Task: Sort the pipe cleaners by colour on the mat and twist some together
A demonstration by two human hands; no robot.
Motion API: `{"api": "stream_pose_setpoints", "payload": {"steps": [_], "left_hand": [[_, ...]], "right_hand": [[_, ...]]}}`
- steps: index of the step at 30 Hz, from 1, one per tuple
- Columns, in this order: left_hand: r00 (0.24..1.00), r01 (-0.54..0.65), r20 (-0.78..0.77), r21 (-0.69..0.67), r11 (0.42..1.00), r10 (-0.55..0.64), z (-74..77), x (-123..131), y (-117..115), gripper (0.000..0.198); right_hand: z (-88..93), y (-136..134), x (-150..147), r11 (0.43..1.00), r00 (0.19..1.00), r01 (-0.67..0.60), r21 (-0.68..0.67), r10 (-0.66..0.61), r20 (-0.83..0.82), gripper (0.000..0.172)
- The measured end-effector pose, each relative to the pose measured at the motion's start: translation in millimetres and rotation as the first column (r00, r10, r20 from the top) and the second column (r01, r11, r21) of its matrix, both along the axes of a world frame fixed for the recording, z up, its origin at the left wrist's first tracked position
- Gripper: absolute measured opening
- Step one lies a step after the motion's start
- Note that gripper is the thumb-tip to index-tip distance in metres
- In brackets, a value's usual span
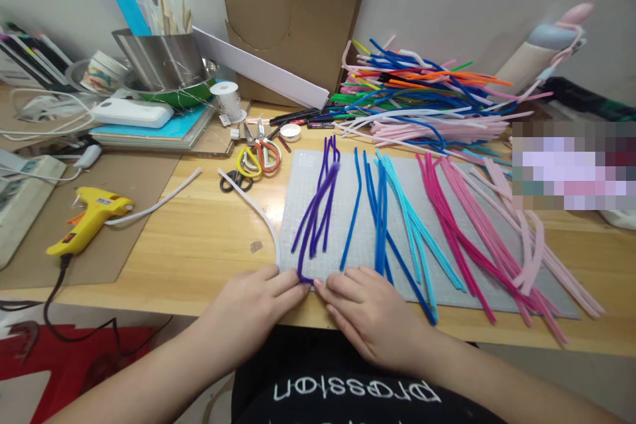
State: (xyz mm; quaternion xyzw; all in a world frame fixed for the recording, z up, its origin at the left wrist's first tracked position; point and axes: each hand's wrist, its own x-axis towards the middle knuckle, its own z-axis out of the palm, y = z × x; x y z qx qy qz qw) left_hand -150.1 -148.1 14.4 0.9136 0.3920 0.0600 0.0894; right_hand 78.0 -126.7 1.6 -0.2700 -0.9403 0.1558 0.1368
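Note:
Close to the table's front edge, my left hand (261, 301) and my right hand (365, 311) nearly meet, both with closed fingers. Between their fingertips is the bent lower end of a dark purple pipe cleaner (300, 262), which they pinch. Its long part rises away from me, over other purple pipe cleaners (326, 199) on the grey cutting mat (303, 175). A white pipe cleaner (254, 204) runs down to my left hand; whether the hand holds it is hidden. To the right lie blue (381, 218), light blue (410, 225), magenta (442, 218) and pink pipe cleaners (479, 225).
A yellow glue gun (89, 215) rests on cardboard at left, its cord hanging over the edge. Scissors (261, 152) lie beyond the mat's left corner. Behind stand a metal pot (159, 59), a wire spool (227, 103) and a heap of pipe cleaners (422, 93).

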Motion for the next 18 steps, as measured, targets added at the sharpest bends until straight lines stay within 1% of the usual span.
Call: {"api": "stream_pose_setpoints", "payload": {"steps": [9,16,18], "left_hand": [[0.999,0.001,-0.049,-0.019,1.000,-0.001,0.4,0.8,-0.5,0.032],[0.997,-0.015,-0.072,-0.014,1.000,0.014,-0.9,0.5,-1.1,0.034],[0.996,-0.023,-0.084,-0.005,1.000,0.022,-1.3,0.5,-1.6,0.037]], "right_hand": [[-1.3,-1.5,0.8,1.000,0.999,-0.017,0.024,0.015,0.046,0.034],[-5.6,-1.9,-1.5,0.990,0.996,-0.044,0.135,0.034,0.078,0.033],[-6.6,-2.2,-0.9,0.990,0.997,-0.046,0.137,0.037,0.069,0.034]]}}
